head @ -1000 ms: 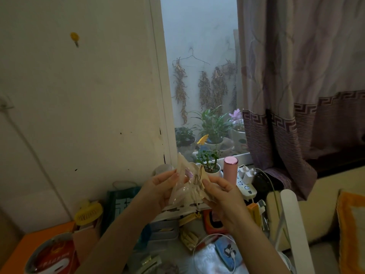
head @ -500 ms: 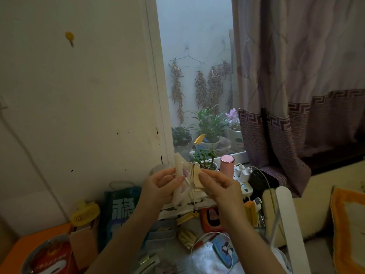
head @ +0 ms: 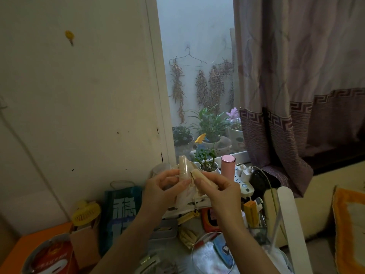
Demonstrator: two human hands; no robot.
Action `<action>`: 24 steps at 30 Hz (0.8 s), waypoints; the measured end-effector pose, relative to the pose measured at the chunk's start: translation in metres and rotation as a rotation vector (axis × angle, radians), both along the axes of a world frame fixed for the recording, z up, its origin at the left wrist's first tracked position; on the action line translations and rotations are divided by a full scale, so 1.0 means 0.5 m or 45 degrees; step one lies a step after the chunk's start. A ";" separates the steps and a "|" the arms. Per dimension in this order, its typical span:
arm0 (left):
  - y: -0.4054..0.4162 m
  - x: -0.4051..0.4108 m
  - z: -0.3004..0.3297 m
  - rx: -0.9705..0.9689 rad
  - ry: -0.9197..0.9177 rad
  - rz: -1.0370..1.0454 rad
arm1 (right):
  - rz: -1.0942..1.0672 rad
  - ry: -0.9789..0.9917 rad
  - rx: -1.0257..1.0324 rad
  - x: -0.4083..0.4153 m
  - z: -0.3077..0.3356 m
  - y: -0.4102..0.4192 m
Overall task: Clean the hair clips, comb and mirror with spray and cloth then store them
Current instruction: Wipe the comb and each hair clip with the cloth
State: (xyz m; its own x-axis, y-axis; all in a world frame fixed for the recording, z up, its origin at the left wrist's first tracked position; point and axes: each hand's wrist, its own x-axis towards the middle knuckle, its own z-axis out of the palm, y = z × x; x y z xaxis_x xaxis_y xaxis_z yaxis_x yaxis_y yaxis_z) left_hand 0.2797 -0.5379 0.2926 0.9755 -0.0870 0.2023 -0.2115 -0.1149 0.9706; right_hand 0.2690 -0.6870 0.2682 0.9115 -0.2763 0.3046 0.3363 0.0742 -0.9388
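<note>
Holding a pale, cream-coloured hair clip up in front of you, you have both hands raised above the cluttered bench, in line with the window. Your left hand pinches the clip's upright half, its fingers narrowed around it with the thumb pressed along the lower edge. Your right hand grips the other half, which angles down and to the right, its fingers closed on it so that the two halves meet in a shallow V between your thumbs. A thin dark spring or wire shows at the joint. Something pale and cloth-like hangs below the clip between your hands, but you cannot tell what it is.

Just behind the clip stand a small potted plant in a white pot and a pink bottle with a round cap, and to their right a white power strip with plugs in it. Below your wrists lie a blue paper bag with large white characters, a yellow handheld fan, a red round tin at the lower left, and a clear round container. A white chair frame rises at the lower right. Through the window hang dried plants on a wire hanger, and a mauve patterned curtain covers the right side.
</note>
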 end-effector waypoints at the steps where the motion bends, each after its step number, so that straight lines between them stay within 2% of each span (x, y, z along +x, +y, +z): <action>1: -0.001 0.000 -0.001 0.015 0.013 0.001 | -0.008 0.000 -0.013 0.002 -0.002 0.000; 8: -0.002 0.012 0.014 0.020 0.108 -0.054 | -0.050 -0.019 -0.051 0.010 -0.009 -0.008; 14: -0.005 0.028 0.033 0.030 0.038 -0.010 | -0.050 -0.007 -0.095 0.017 -0.012 -0.006; 24: 0.003 0.053 0.015 -0.206 0.173 0.037 | -0.072 -0.002 -0.059 0.013 -0.028 -0.003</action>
